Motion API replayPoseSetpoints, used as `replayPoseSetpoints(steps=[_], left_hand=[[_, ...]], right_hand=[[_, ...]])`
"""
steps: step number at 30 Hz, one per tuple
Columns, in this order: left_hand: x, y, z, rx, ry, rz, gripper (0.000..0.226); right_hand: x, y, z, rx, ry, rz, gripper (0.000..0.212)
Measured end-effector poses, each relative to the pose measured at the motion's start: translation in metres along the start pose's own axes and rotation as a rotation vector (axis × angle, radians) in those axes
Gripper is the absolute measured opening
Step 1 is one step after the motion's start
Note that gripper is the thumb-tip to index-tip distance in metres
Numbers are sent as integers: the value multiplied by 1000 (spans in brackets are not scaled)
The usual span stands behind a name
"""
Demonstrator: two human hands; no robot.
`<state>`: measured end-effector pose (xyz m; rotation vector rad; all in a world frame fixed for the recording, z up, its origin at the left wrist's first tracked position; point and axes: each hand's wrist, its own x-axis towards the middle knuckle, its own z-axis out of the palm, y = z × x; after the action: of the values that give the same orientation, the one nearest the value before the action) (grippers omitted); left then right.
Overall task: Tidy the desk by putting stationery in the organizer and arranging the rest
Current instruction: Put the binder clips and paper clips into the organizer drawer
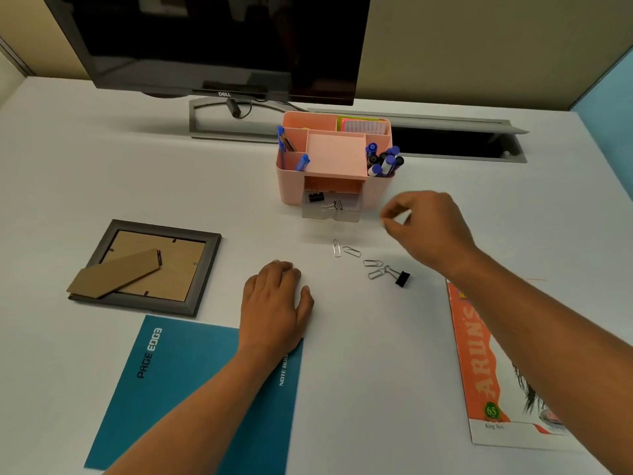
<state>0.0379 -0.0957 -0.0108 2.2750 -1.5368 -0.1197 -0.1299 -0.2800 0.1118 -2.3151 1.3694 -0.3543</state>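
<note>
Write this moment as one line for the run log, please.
left hand: flat on desk | right hand: pinched beside open organizer drawer, content unclear | loose: four paper clips, one binder clip

Left hand [274,303], right hand [428,228] bare; forearms bare, unsleeved.

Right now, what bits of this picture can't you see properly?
Head view:
- Right hand: fingertips pinch together, but anything between them is too small and blurred to tell.
- Photo frame: lies face down, its picture hidden.
- Orange book: cover partly hidden by the right forearm.
- Monitor: top cut off by the picture's edge.
- Drawer: its back is under the organizer.
</note>
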Motion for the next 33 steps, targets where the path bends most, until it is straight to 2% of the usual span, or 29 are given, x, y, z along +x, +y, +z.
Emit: replayPoseSetpoints(steps=[3, 6, 11, 21, 27, 33], left_hand=[[0, 0, 0, 7, -4, 0, 36], [0, -1, 1, 16, -8, -3, 38], [0, 0, 1, 14, -2, -2, 37], [1, 1, 1, 11, 0, -8, 39], [1, 1, 0, 27, -19, -10, 40], [1, 2, -2, 34, -41, -18, 42]], right_hand=[[-25, 28, 8, -52, -95, 96, 8], [-43, 46, 21, -90, -180, 179, 22], [-57, 56, 34, -116, -197, 171, 36], [-55, 50, 31, -131, -105, 108, 9], [-32, 1, 16, -19, -3, -33, 14], [11, -36, 23, -55, 65, -108, 15]])
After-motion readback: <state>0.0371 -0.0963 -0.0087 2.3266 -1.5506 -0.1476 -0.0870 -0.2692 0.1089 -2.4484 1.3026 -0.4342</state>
